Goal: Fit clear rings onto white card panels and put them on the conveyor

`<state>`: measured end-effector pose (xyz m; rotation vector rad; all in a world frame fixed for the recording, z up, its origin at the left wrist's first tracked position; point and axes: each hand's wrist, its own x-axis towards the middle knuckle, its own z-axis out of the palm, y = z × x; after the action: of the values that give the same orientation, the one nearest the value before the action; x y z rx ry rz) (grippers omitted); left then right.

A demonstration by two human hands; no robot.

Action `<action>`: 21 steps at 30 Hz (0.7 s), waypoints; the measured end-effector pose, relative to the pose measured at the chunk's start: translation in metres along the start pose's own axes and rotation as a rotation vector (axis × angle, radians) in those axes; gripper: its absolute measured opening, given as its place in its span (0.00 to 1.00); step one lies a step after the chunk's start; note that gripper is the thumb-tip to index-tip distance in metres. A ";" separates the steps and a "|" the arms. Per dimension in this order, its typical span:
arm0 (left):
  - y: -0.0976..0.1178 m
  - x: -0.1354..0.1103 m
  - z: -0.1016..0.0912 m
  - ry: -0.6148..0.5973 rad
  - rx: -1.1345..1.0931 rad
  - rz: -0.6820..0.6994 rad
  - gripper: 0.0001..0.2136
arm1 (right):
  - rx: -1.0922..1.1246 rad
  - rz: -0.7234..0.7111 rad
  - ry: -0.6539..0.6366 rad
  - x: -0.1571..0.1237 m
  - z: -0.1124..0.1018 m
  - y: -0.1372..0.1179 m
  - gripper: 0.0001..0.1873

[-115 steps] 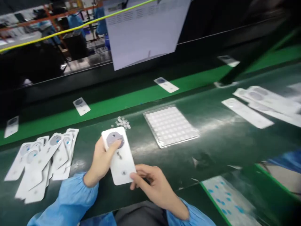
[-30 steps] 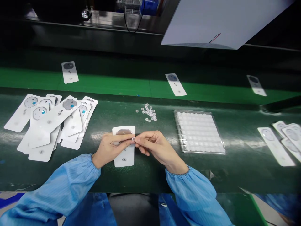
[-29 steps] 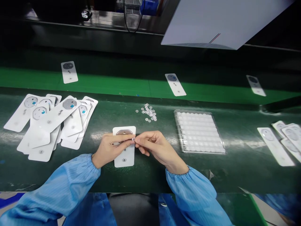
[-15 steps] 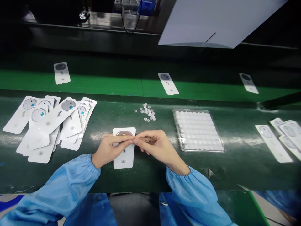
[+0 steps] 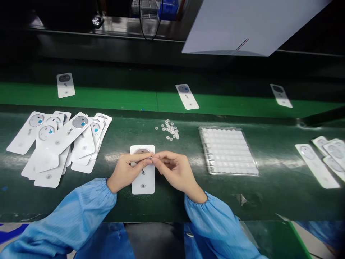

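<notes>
Over a white card (image 5: 143, 181) with a grey rounded panel at its top, my two hands meet fingertip to fingertip. My left hand (image 5: 128, 171) is closed in a pinch of thumb and forefinger. Opposite it, my right hand (image 5: 176, 171) pinches too. Something tiny sits between the fingertips, too small and covered to name. The card lies flat on the bench, its upper part partly hidden by my fingers. Beyond my hands lies a loose cluster of small clear discs (image 5: 172, 130). A clear plastic tray (image 5: 202, 151) with rows of white round pieces is to the right.
White cards (image 5: 47, 154) lie in an overlapping pile at left, and several more (image 5: 315, 167) at right. Spaced-out cards (image 5: 187, 97) lie on the green belt (image 5: 121, 97) behind. A large pale panel (image 5: 242, 27) overhangs the back. Someone's blue sleeve (image 5: 323, 230) shows at lower right.
The cards on the green belt have shifted left. My hands stay together above the card, the right wrist drawn slightly left. The pile, discs and tray look unchanged.
</notes>
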<state>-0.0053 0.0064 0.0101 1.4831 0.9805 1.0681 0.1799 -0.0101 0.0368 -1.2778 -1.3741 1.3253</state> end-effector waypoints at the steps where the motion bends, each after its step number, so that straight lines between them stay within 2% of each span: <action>1: 0.001 0.000 0.000 0.005 0.011 0.010 0.10 | 0.030 0.025 -0.014 0.000 -0.001 -0.001 0.19; 7: 0.008 0.001 0.000 0.044 0.092 0.041 0.05 | 0.040 0.064 -0.022 -0.002 -0.002 -0.004 0.22; 15: 0.009 -0.002 -0.004 0.003 0.129 0.065 0.05 | -0.004 0.050 0.009 -0.003 -0.001 -0.008 0.20; 21: 0.000 -0.007 -0.002 0.022 0.012 -0.009 0.21 | -0.120 0.033 0.060 0.000 0.003 -0.006 0.19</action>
<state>-0.0092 0.0007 0.0099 1.4782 1.0099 1.0754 0.1761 -0.0102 0.0420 -1.4140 -1.4136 1.2319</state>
